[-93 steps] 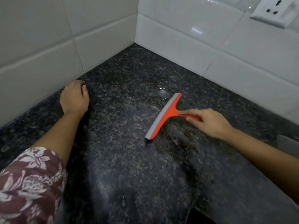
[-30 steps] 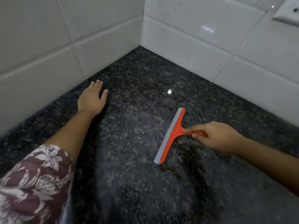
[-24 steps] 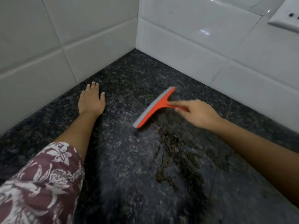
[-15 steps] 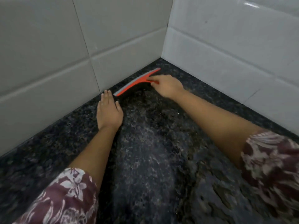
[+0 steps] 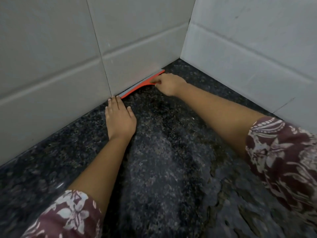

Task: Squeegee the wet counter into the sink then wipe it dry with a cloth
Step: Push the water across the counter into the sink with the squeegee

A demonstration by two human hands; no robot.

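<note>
An orange squeegee (image 5: pixel 137 87) with a grey rubber blade lies pressed along the foot of the left tiled wall, near the corner. My right hand (image 5: pixel 169 83) grips its short handle, which the fingers hide. Flat on the dark speckled granite counter (image 5: pixel 163 169), my left hand (image 5: pixel 119 117) rests with straight fingers, its fingertips just short of the blade's near end. A film of water with ragged edges spreads over the counter at the lower right (image 5: pixel 231 194). No sink or cloth is in view.
Two white tiled walls, the left wall (image 5: pixel 60 57) and the right wall (image 5: pixel 248 48), meet in a corner behind the squeegee and close off the counter on the left and far side. My floral sleeves show at the bottom left and right.
My right hand has carried the squeegee from the counter's middle into the corner, and the blade now lies against the left wall. My left hand has opened flat and stays put.
</note>
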